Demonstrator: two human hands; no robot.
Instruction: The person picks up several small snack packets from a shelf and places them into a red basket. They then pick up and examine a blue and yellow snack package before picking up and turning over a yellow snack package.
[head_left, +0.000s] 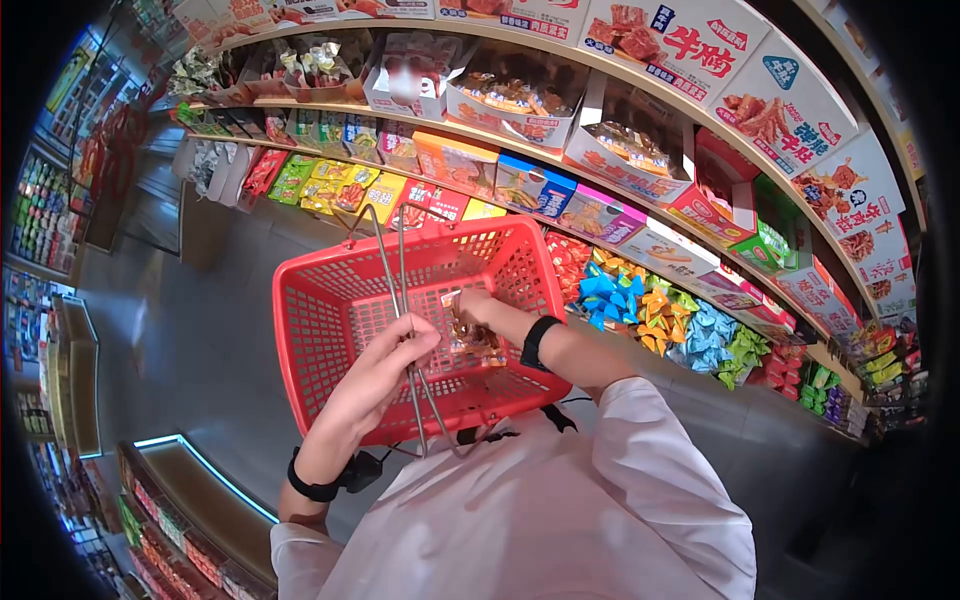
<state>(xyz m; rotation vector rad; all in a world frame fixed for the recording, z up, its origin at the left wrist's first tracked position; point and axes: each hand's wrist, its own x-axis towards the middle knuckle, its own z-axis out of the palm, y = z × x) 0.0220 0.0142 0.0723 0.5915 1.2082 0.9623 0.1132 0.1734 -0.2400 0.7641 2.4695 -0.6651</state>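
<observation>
Reaching into a red plastic basket [284,335], a person's right hand [476,306] meets glossy snack packets [490,357] lying right of centre, toward the basket's right edge, its fingertips too hidden to tell whether they pinch or merely touch, while the left hand [393,352] closes around the thin metal handles [403,262]. The packets look light and soft, their film probably slippery and best gripped at a sealed end. Beyond the basket's far right corner, colorful bagged snacks [668,308] sit below printed boxes [672,252] on store shelves.
</observation>
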